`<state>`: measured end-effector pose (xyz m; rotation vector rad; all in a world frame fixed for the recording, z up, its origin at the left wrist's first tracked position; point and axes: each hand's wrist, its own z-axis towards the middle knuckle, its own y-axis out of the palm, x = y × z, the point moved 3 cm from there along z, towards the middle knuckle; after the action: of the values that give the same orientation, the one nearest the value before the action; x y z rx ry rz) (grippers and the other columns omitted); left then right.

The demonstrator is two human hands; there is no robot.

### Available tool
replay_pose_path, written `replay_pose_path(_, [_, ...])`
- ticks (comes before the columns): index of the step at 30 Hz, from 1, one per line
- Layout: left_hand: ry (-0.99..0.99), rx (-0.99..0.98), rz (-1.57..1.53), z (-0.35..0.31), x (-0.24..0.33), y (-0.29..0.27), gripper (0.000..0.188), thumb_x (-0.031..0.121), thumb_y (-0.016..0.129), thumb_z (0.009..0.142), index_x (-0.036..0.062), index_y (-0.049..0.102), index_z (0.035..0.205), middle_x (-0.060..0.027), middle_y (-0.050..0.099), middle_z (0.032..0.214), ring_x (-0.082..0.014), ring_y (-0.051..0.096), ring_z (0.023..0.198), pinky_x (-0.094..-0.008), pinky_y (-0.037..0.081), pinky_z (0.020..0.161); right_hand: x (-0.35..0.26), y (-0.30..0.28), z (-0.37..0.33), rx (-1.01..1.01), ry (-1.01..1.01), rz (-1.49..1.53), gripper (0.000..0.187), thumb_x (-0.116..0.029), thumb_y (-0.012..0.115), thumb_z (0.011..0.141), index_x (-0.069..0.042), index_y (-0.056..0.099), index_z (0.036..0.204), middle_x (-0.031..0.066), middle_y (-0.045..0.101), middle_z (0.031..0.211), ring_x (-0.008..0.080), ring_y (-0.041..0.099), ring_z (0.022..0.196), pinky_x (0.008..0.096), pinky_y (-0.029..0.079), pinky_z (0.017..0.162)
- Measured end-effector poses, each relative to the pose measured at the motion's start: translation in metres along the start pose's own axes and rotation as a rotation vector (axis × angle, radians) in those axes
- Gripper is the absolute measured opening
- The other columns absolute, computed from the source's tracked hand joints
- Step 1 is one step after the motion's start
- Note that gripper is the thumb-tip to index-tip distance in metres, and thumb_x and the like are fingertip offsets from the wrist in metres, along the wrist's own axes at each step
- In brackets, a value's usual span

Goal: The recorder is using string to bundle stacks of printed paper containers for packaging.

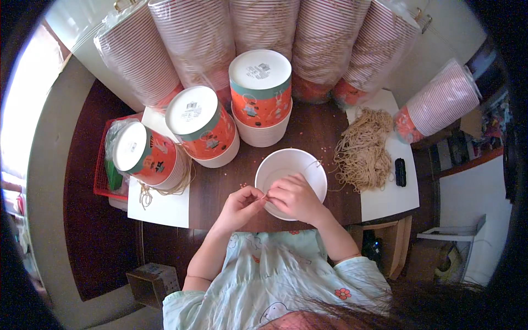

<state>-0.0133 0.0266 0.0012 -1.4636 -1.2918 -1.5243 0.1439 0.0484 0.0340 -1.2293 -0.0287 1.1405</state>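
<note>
Pinching close together over the white bucket [274,167], both hands [242,205] [295,196] seemingly grip thin cord [266,197].

Before you on the table [214,190], the bucket [275,165] stands left of the string heap [366,151], upturned buckets [261,104] to its left and behind it, bagged stacks [264,27] farther back.

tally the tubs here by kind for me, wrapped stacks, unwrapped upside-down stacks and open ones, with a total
Plastic-wrapped stacks along the back: 5
Plastic-wrapped stack apart at the right: 1
Unwrapped upside-down stacks, orange and green on top: 3
Open white tub by the hands: 1
Total: 10, each stack counted as one
</note>
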Motion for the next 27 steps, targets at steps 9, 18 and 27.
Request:
replay_pose_path(9, [-0.023, 0.092, 0.106, -0.001, -0.008, -0.011, 0.006, 0.005, 0.053, 0.085, 0.0006, 0.051, 0.089, -0.0005, 0.056, 0.081, -0.0061, 0.053, 0.076, -0.0190, 0.043, 0.068, -0.007, -0.010, -0.003, 0.059, 0.100, -0.039, 0.008, -0.014, 0.065, 0.066, -0.011, 0.060, 0.072, 0.0025, 0.055, 0.093, 0.0214, 0.052, 0.087, 0.0366, 0.036, 0.080])
replay_pose_path(18, [0.003, 0.131, -0.090, 0.001, -0.011, -0.017, 0.006, 0.004, 0.055, 0.083, 0.0009, 0.052, 0.087, -0.0019, 0.058, 0.080, -0.0064, 0.054, 0.076, -0.0190, 0.044, 0.068, -0.040, 0.007, -0.011, -0.081, -0.049, -0.124, 0.014, -0.027, 0.068, 0.064, -0.016, 0.060, 0.067, 0.0014, 0.049, 0.112, 0.0215, 0.041, 0.104, 0.0439, 0.027, 0.088])
replay_pose_path(27, [0.061, 0.036, 0.309, -0.003, 0.002, -0.009, 0.010, 0.004, 0.057, 0.082, -0.0004, 0.050, 0.088, -0.0027, 0.059, 0.079, -0.0057, 0.055, 0.071, -0.0195, 0.045, 0.062, -0.009, 0.012, 0.002, 0.019, 0.061, 0.045, 0.034, -0.015, 0.068, 0.068, -0.012, 0.051, 0.097, 0.0018, 0.056, 0.097, 0.0185, 0.052, 0.095, 0.0385, 0.031, 0.088])
